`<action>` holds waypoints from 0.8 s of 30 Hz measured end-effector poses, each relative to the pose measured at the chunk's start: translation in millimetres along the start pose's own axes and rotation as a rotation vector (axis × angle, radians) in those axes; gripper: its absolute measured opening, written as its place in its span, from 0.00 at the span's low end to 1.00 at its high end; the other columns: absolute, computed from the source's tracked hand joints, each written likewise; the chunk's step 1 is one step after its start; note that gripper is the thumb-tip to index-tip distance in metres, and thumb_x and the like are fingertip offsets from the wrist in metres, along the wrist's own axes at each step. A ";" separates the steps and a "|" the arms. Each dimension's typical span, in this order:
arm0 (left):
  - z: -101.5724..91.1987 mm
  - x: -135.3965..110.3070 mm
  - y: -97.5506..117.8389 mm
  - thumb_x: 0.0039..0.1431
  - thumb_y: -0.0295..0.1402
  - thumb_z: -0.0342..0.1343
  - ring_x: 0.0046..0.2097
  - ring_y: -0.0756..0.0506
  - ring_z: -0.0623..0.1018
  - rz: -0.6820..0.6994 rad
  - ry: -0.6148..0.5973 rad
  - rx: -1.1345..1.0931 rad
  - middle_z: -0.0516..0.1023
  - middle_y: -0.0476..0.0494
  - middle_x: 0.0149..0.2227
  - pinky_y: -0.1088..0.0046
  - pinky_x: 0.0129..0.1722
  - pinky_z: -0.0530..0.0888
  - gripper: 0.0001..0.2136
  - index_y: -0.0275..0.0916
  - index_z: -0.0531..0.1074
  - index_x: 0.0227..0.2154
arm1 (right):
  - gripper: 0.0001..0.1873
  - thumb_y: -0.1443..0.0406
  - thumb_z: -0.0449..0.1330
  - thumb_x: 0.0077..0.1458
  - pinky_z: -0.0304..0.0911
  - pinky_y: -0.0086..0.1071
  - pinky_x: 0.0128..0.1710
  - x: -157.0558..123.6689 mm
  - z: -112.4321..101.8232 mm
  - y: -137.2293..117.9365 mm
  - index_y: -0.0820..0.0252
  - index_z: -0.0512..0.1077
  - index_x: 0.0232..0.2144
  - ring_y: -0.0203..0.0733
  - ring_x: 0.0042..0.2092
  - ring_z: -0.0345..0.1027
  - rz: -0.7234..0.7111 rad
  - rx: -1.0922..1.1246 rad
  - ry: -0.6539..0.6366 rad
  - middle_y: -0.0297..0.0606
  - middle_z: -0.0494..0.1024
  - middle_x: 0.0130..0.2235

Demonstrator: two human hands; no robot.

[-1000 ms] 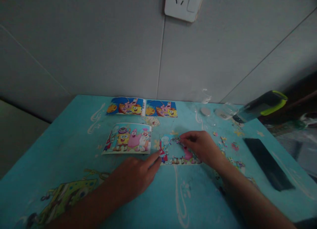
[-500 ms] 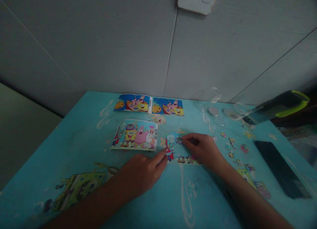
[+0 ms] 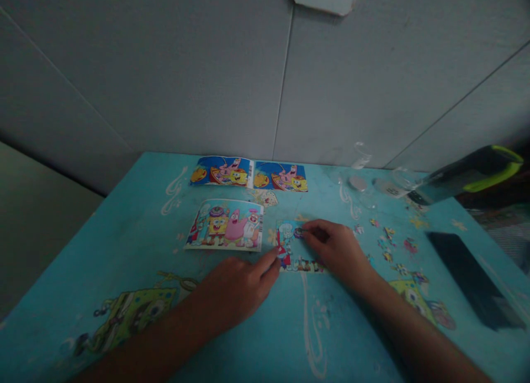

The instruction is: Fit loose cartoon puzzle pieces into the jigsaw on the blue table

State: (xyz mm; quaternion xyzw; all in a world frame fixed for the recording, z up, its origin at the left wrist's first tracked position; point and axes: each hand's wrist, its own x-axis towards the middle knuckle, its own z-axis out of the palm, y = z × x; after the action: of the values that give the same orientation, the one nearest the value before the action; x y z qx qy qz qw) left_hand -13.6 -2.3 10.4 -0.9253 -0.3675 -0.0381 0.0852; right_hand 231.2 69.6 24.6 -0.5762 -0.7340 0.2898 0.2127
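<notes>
A small part-built cartoon jigsaw (image 3: 290, 249) lies on the turquoise table (image 3: 124, 245) in front of me. My left hand (image 3: 238, 286) rests flat with its index fingertip touching the jigsaw's lower left corner. My right hand (image 3: 337, 248) lies over the jigsaw's right half, its fingers pinched on a small puzzle piece (image 3: 298, 232) near the top edge. A finished picture card (image 3: 226, 224) lies just left of the jigsaw.
Two blue cartoon cards (image 3: 248, 173) lie side by side at the table's far edge. Several loose pieces (image 3: 389, 245) are scattered to the right. A dark phone (image 3: 472, 278) lies further right, with a black-and-green device (image 3: 467, 173) and clear plastic items (image 3: 360, 184) behind.
My right hand has slid left along the jigsaw's top edge with the pinched piece. The left hand has kept its place. The view has tilted down and to the left a little.
</notes>
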 end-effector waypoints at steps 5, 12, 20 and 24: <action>0.0 -0.1 -0.2 0.63 0.27 0.53 0.23 0.50 0.77 0.005 -0.006 0.002 0.73 0.40 0.61 0.68 0.20 0.73 0.17 0.37 0.73 0.54 | 0.13 0.62 0.60 0.61 0.65 0.33 0.34 -1.8 -1.9 -0.5 0.56 0.80 0.45 0.41 0.33 0.74 -0.060 -0.145 0.041 0.37 0.82 0.35; 2.1 -1.7 0.0 0.63 0.26 0.52 0.23 0.51 0.76 -0.001 0.014 -0.002 0.73 0.37 0.60 0.70 0.20 0.72 0.17 0.37 0.72 0.54 | 0.14 0.66 0.56 0.65 0.67 0.32 0.39 -7.5 -1.3 8.5 0.54 0.80 0.46 0.40 0.37 0.74 -0.293 -0.215 0.012 0.39 0.79 0.38; 4.1 -1.7 0.4 0.63 0.26 0.52 0.23 0.50 0.76 0.001 0.005 -0.011 0.73 0.38 0.61 0.68 0.19 0.72 0.18 0.37 0.71 0.55 | 0.14 0.65 0.56 0.67 0.66 0.36 0.41 -15.0 1.1 1.6 0.54 0.79 0.50 0.41 0.37 0.71 -0.335 -0.437 0.004 0.40 0.77 0.37; 4.9 -1.2 0.4 0.63 0.26 0.52 0.25 0.50 0.78 0.003 0.016 -0.019 0.73 0.38 0.60 0.68 0.20 0.73 0.17 0.36 0.72 0.54 | 0.15 0.65 0.56 0.67 0.65 0.36 0.42 -17.2 3.1 0.2 0.54 0.78 0.52 0.42 0.37 0.71 -0.341 -0.488 0.005 0.40 0.77 0.37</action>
State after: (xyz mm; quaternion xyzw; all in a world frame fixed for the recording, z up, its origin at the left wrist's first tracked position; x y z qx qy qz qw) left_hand -14.2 -2.5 5.4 -0.9263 -0.3651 -0.0488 0.0797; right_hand 233.6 52.5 22.6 -0.4792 -0.8678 0.0637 0.1153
